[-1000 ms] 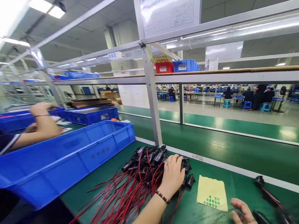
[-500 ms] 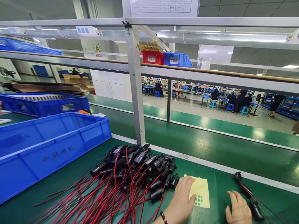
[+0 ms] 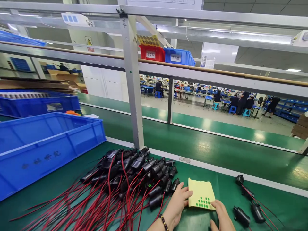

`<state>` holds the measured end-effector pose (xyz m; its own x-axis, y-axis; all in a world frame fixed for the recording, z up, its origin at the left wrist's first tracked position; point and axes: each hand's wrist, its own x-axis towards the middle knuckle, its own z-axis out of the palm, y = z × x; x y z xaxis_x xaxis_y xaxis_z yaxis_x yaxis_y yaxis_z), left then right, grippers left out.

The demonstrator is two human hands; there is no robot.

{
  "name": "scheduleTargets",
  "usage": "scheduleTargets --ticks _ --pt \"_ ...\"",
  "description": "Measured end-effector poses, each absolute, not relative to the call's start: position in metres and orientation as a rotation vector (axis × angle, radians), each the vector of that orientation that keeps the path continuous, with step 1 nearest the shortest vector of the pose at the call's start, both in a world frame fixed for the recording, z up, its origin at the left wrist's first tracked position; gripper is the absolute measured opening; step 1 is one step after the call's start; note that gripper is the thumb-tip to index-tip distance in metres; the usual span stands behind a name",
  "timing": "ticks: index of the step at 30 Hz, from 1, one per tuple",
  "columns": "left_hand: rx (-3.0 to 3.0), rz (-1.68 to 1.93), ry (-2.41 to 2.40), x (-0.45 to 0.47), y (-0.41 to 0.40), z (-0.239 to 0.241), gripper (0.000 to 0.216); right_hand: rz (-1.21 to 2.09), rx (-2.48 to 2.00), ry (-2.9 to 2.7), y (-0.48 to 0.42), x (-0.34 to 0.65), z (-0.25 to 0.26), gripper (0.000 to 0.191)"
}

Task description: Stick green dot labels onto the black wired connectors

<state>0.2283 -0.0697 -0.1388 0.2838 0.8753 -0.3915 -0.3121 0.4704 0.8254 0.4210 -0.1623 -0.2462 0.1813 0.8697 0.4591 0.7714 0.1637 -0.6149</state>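
A yellow sheet of small round green stickers (image 3: pixel 201 189) lies on the green table in front of me. My left hand (image 3: pixel 179 200), with a beaded bracelet at the wrist, is at the sheet's left edge, fingers apart. At the lower right corner my right hand (image 3: pixel 222 215) has its fingertips on or just over the sheet, thumb apart from the fingers. To the left is a big pile of black cylindrical parts (image 3: pixel 156 166) with red and black wires. Right of my right hand lies one black cylindrical part (image 3: pixel 241 216), with several more (image 3: pixel 257 211) beyond it.
A large blue crate (image 3: pixel 53 154) stands on the left, with another blue crate (image 3: pixel 40 104) behind it. A metal post (image 3: pixel 132 80) rises behind the pile, carrying a shelf with a red bin (image 3: pixel 151 53) and a blue bin (image 3: pixel 179 57). People work far off.
My right hand has moved left from the black parts to the sheet's corner, uncovering one black part. My left hand has shifted off the sheet's face, showing more green stickers. The view has turned slightly.
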Motion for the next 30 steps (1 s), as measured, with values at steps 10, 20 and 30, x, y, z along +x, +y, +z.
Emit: scheduleTargets --ticks 10,20,30 --pt "0.820 0.693 0.806 0.243 -0.082 -0.146 0.042 0.123 -1.466 -1.471 -0.166 0.414 -0.220 0.025" --pt "0.936 0.705 0.537 0.240 -0.105 -0.116 0.043 -0.206 -1.276 -1.544 -0.172 0.399 -0.183 0.013" --pt "1.000 0.672 0.517 0.241 -0.110 -0.112 0.040 -0.434 -1.249 -1.747 -0.173 0.411 -0.177 0.015"
